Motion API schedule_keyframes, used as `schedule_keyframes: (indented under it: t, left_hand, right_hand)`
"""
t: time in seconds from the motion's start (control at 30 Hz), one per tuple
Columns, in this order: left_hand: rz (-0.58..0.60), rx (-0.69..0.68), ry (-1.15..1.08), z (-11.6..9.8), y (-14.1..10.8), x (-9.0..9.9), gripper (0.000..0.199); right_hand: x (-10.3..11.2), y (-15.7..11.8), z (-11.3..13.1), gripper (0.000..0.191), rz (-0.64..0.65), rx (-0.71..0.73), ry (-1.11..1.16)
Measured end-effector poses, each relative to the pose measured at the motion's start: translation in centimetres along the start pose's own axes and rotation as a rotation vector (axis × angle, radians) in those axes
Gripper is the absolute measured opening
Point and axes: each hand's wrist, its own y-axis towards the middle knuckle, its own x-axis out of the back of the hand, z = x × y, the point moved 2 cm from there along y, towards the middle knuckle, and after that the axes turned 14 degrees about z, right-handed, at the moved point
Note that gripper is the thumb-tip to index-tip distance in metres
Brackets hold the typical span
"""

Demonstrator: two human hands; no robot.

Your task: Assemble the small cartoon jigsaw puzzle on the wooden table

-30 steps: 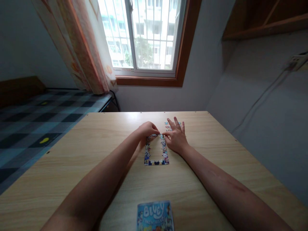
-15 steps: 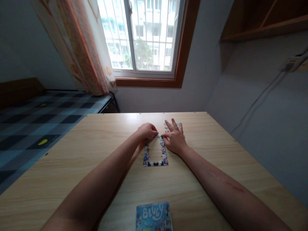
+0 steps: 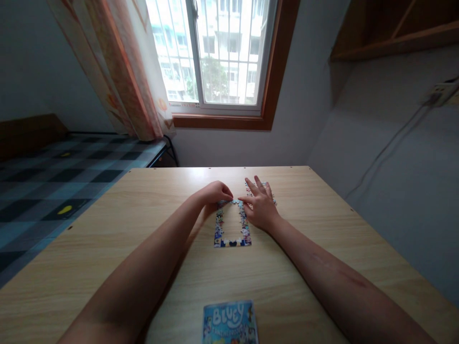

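The pale grey plaster walls [image 3: 322,110] close the room in, smooth and bare, and a white-barred window with a reddish-brown wooden frame [image 3: 229,57] lets in flat daylight. Beside it hangs one thin peach-and-cream patterned curtain [image 3: 122,71], and below to my left lies one bed under a blue, grey and black checked cover [image 3: 53,181]. One brown wooden shelf [image 3: 394,28] sits high on my right.

I work at one wide light wooden tabletop with a fine straight grain [image 3: 107,248], matte and flat, reaching to the far wall.

Near its middle lies the rectangular jigsaw border of small blue, white and dark cardboard pieces [image 3: 231,242], four joined sides around bare wood. Nearest me stands one blue printed puzzle box with white lettering [image 3: 230,322], well apart from the border.

My left hand [image 3: 214,192] rests curled at the border's far left corner, thumb and forefinger drawn together at its top edge; whether a piece sits between them I cannot tell. My right hand [image 3: 260,205] lies with fingers spread and flat, its forefinger touching the far right corner. Under and beyond those fingers is a small scatter of loose blue-and-white jigsaw pieces [image 3: 272,197], too small to count.
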Motion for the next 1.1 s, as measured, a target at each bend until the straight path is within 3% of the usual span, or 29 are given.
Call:
schedule_keyframes:
  t: [0.43, 1.1]
  left_hand:
    - [0.026, 0.001, 0.064, -0.05, -0.01, 0.09, 0.031]
    - [0.014, 0.046, 0.030, -0.48, -0.25, 0.05, 0.031]
  right_hand:
    - [-0.17, 0.13, 0.03, 0.026, 0.083, 0.022, 0.006]
    - [0.17, 0.16, 0.55, 0.021, 0.094, 0.020, -0.021]
